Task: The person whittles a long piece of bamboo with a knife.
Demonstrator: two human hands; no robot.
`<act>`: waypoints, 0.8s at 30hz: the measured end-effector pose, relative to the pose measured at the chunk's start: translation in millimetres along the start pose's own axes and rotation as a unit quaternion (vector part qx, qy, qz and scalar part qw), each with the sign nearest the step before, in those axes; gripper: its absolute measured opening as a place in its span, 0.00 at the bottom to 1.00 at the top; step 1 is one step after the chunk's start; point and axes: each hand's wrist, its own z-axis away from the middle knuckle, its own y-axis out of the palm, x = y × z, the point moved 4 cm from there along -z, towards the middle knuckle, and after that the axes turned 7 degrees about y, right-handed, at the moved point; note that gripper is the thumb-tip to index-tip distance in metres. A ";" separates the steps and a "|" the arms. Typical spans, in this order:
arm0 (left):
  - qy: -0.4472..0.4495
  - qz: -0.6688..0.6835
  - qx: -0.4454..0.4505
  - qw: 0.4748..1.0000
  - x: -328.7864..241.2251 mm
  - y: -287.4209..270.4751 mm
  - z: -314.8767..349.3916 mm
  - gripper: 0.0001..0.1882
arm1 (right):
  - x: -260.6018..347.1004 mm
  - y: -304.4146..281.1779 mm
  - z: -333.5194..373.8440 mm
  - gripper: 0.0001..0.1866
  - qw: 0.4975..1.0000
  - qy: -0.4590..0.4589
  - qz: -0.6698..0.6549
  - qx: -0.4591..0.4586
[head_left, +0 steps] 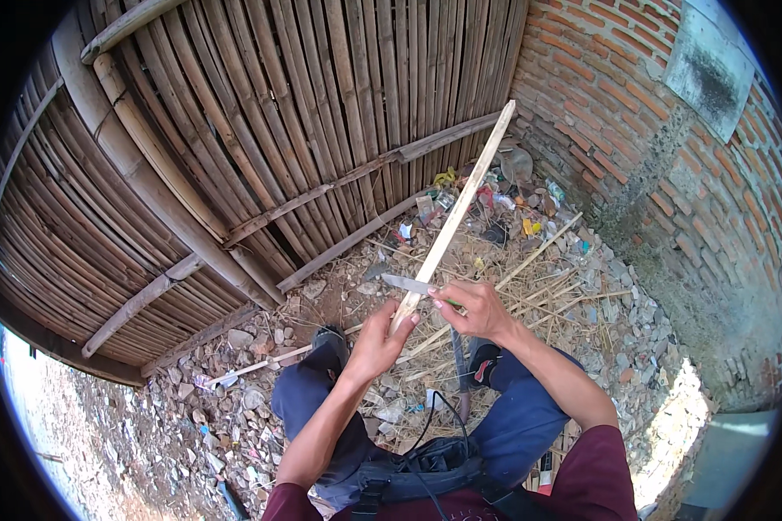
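Left fingers: curled tight round the lower end of the bamboo strip (454,214), thumb lying along its near face; the left hand (378,340) grips it firmly.
Right fingers: closed round the handle of a knife (406,283), a trace of green showing at the grip; the right hand (475,309) lies just right of the strip.
Knife: blade points left from the right hand and lies across the strip just above the left thumb, touching it or very nearly so; an actual cut cannot be made out.
Bamboo strip: pale, flat and long, held tilted, rising from the left hand up and to the right, its far end showing against the brick wall (634,148).
Legs: blue trousers (308,399) below the strip, knees apart, dark shoes either side of its lower end.
Ground near strip: stones, dry straw and several thin cut bamboo slivers (543,300) lying to the right of the strip.
Litter: scraps of coloured wrappers and plastic (504,204) heaped behind the strip, at the foot of the wall corner.
Fence: split-bamboo fence (261,113) standing left of the strip, with cross rails.
Near body: black pouch with a cable (430,451) at the waist, below the hands.
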 end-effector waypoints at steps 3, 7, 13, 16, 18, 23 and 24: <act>0.011 -0.007 0.008 1.000 -7.1 -2.5 8.5 0.18 | -10.9 -11.4 -5.4 0.09 1.000 0.007 0.004 -0.023; 0.000 -0.004 0.026 1.000 -11.7 -4.9 14.2 0.19 | -24.8 -26.1 -8.9 0.09 0.998 0.016 -0.002 -0.056; -0.040 0.004 0.045 0.998 -16.5 -13.2 21.2 0.16 | -26.0 -33.7 -15.9 0.08 0.997 0.000 0.025 -0.079; -0.037 -0.018 0.037 0.998 -26.3 -18.9 32.0 0.18 | -52.1 -51.7 -19.7 0.07 0.993 0.048 0.030 -0.107; -0.009 -0.022 0.029 0.999 -32.9 -19.0 39.8 0.17 | -69.3 -59.0 -16.7 0.06 0.986 0.099 0.019 -0.134; -0.053 -0.023 0.052 0.997 -42.5 -25.7 62.2 0.16 | -93.1 -85.0 -16.9 0.07 0.974 0.125 0.035 -0.185; -0.051 -0.028 0.053 0.997 -39.8 -27.7 70.2 0.16 | -106.5 -97.5 -16.7 0.07 0.961 0.151 0.029 -0.229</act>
